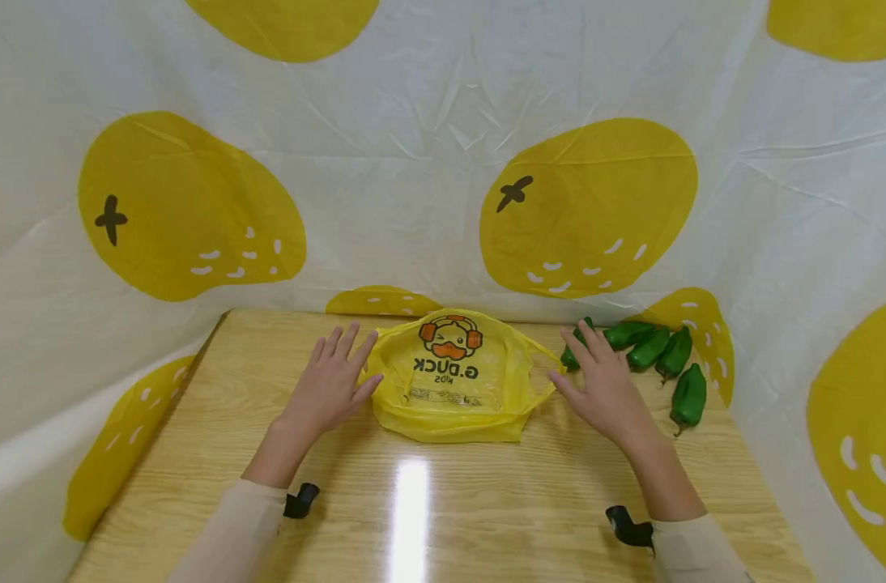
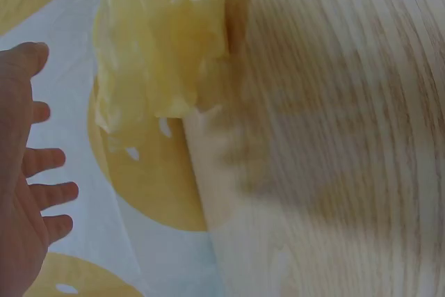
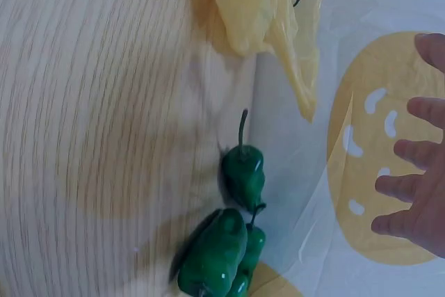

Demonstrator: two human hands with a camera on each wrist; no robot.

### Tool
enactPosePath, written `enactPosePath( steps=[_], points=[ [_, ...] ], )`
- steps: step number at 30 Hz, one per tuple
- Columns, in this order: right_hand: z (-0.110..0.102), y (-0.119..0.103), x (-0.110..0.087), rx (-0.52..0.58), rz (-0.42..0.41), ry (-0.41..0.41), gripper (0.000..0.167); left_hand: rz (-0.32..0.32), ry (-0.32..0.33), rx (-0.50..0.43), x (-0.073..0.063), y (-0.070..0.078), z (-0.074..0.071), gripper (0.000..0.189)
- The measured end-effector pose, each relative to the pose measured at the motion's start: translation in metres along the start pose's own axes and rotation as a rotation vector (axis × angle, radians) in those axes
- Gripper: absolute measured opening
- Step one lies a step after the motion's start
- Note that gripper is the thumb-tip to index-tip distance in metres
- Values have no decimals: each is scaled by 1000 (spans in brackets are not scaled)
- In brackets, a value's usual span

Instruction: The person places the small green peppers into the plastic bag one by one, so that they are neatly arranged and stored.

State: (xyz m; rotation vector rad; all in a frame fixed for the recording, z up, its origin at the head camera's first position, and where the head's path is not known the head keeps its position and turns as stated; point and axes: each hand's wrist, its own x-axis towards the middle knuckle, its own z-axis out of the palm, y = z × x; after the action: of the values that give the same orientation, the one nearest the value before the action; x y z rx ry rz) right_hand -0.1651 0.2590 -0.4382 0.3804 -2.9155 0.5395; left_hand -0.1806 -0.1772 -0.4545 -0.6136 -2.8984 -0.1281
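Observation:
A yellow plastic bag (image 1: pixel 453 421) stands on the wooden table with its mouth spread, a duck print and mirrored lettering showing through. My left hand (image 1: pixel 330 385) is beside its left edge, fingers spread and straight. On the other side, my right hand (image 1: pixel 603 389) is held with spread fingers near the bag's right handle and in front of the green peppers (image 1: pixel 649 350). Both wrist views show the left hand (image 2: pixel 24 165) and the right hand (image 3: pixel 417 172) apart from the bag, holding nothing. One pepper (image 1: pixel 688 398) lies nearer the table's right edge.
A white cloth (image 1: pixel 392 219) printed with large yellow fruit hangs behind the table (image 1: pixel 472 518) and along both sides. Several peppers lie close together at the back right corner. Black straps (image 1: pixel 300 500) are on the wrists.

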Motion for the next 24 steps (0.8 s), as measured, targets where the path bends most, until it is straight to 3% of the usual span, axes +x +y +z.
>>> enactPosePath(
  steps=[6,12,19,24],
  points=[
    [-4,12,-4,62,-7,32,80,22,18,-16,5,-8,7,72],
    [-4,35,-8,151,37,-21,81,36,18,-34,7,-13,14,75],
    [-2,58,-10,204,86,-52,87,26,30,-136,12,-15,18,77],
    [4,73,-13,184,85,-9,91,24,29,-191,16,-17,24,78]
  ],
)
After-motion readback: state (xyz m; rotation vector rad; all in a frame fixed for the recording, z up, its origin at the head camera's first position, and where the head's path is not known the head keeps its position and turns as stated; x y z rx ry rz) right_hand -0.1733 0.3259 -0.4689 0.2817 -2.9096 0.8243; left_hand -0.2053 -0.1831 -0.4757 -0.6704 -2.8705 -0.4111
